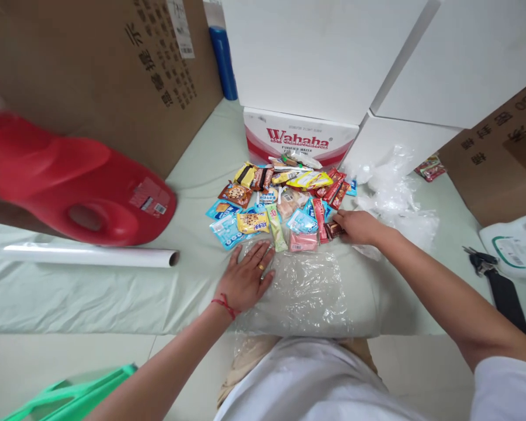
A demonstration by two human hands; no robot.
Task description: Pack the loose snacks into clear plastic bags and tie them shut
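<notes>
My left hand [245, 276] lies flat with fingers outstretched on a clear plastic bag [309, 286] spread at the table's front. Beyond it is a pile of wrapped snacks, among them a green packet [276, 227], a yellow cookie packet [252, 222], a pink packet [303, 241] and light blue packets [228, 230]. At the pile's right edge my right hand [357, 227] has its fingers closed on a small dark brown snack packet [333, 230]. Part of that packet is hidden by the fingers. A red stick packet [319, 219] lies just left of it.
Crumpled clear bags [394, 193] lie right of the pile. A Wahaha carton [300, 137] and white boxes [307, 52] stand behind. Leftward are a red jug [79, 181], a white roll [92, 256] and a large cardboard box [92, 70]. Scissors [504, 286] and a white bottle [519, 245] lie far right.
</notes>
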